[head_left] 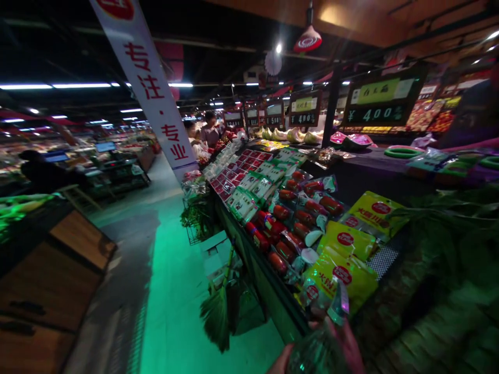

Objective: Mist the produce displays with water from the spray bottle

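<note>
Well, the left grip (281, 362) and right grip (345, 344) are clenched around a clear, crinkled plastic bag (317, 353) between them, just beyond which a black market desk (265, 296) bears yellow foil sachets (343, 275).

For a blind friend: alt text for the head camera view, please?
The left hand and right hand hold a clear plastic bag above a market counter of packaged red sausages and yellow packets.
</note>
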The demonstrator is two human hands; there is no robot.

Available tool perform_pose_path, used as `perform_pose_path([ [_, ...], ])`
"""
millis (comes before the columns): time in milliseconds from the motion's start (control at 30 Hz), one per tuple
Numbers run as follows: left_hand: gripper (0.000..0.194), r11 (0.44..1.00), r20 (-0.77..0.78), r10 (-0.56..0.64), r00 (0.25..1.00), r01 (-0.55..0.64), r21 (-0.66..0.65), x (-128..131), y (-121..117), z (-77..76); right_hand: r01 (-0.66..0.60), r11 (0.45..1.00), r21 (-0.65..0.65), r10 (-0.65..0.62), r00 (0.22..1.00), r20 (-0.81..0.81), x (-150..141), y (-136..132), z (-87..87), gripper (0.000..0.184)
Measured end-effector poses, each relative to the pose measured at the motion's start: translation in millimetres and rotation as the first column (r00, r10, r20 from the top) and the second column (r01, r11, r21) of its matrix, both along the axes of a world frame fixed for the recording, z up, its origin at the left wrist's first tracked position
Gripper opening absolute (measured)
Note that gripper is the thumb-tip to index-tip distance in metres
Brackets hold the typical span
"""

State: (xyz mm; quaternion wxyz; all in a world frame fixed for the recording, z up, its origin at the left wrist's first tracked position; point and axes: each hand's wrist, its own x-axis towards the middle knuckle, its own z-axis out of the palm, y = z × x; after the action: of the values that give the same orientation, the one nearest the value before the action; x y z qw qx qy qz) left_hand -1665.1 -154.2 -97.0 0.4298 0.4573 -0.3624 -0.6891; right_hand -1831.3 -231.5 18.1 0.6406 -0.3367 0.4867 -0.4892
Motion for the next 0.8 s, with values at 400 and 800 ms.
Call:
perform_pose_path([
  [400, 0.126, 0.995, 0.004, 0.088, 0.996, -0.088, -0.04, 67, -28, 20.1, -0.13, 0.991, -0.032, 0.129, 0.991, -0.033, 83, -66, 10.4, 0.068],
  [800, 0.118, 0.992, -0.177, 0.129, 0.976, -0.127, 0.023, 142, -35, 19.0, -0.167, 0.98, -0.105, 0.173, 0.983, 0.053, 157, -85, 15.1, 0.071],
])
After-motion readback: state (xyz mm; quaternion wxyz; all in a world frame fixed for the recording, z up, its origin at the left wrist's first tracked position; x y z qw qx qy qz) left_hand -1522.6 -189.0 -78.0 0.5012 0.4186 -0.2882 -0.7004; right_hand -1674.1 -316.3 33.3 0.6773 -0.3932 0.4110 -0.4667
